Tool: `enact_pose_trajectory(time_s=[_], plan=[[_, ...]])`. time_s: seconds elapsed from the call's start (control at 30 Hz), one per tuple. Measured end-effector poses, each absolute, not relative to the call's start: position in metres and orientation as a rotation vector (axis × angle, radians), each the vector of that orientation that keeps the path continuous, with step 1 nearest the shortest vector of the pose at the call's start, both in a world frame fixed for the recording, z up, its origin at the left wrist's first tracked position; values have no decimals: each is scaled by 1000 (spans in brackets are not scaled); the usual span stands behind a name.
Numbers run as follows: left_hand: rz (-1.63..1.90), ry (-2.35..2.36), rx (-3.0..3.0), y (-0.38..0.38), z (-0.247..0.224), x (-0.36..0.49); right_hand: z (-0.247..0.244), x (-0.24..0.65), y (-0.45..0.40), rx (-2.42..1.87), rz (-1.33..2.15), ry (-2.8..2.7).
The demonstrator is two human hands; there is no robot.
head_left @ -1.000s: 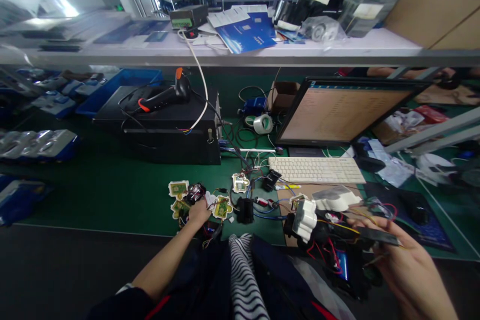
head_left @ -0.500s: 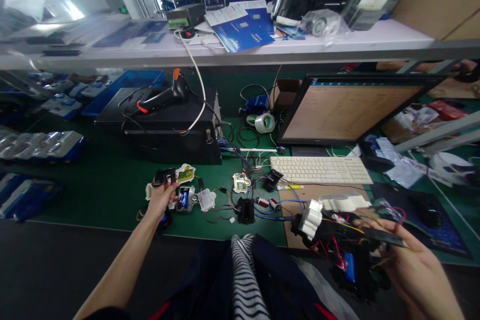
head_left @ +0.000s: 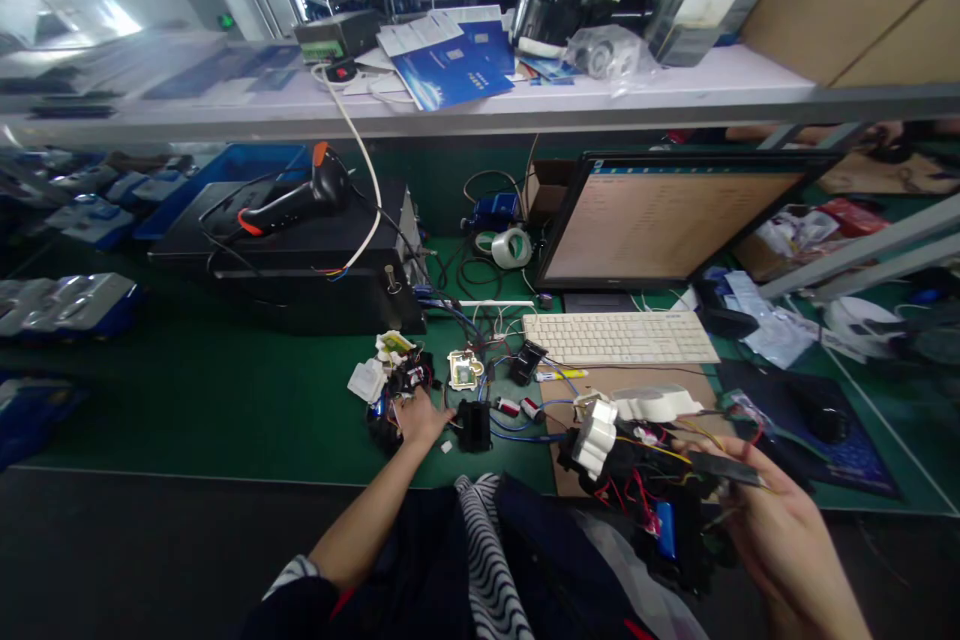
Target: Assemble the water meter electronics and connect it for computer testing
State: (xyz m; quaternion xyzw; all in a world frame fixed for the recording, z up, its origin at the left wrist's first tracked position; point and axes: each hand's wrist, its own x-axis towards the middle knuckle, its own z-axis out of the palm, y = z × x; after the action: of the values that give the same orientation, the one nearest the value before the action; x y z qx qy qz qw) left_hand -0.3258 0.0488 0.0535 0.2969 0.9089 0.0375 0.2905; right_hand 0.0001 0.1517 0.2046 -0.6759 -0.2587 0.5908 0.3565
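Note:
My left hand (head_left: 420, 417) rests against a cluster of small wired parts on the green bench, thumb stretched out to the right and fingers spread over them. In that cluster lie a white cover (head_left: 367, 381), a yellow-green circuit board in a white shell (head_left: 394, 346) and black pieces with wires. On the right, my right hand (head_left: 772, 510) grips a bundle of wired device parts (head_left: 637, 480) near the bench's front edge. White casings (head_left: 598, 438), red and yellow wires, black housings and a blue cylinder (head_left: 665, 530) show in it.
Right of my left hand are a black holder (head_left: 474, 426), a small white-framed board (head_left: 465, 370) and cables. A keyboard (head_left: 622, 337) and monitor (head_left: 675, 220) stand behind. A black computer case (head_left: 300, 290) carries a scanner (head_left: 300, 200). Cardboard (head_left: 630, 382) lies under the bundle.
My left hand has moved right, and the loose parts by it are now bunched closer to the black holder. The right hand keeps its bundle. The view has shifted slightly.

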Motion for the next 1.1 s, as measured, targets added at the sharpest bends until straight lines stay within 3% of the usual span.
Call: enact_pose_trajectory(time_s=[0.23,0.4,0.57,0.77,0.93,1.1], plan=[[275,2384,568,50,59,-356,193,19,157,-1727,1583,-691],[854,2241,308,33,99,-398,188,22,168,-1697,1659,-873],[1357,2127,82,1,157,-423,217,15,173,-1691,1717,-1269],[1552,2048,-75,-26,202,-430,251,-22,181,-1093,1883,-1897],[1566,2075,-169,-48,208,-430,189,-106,188,-972,1734,-2436],[1503,2059,-192,-61,204,-425,110,-171,201,-1124,1609,-2718]])
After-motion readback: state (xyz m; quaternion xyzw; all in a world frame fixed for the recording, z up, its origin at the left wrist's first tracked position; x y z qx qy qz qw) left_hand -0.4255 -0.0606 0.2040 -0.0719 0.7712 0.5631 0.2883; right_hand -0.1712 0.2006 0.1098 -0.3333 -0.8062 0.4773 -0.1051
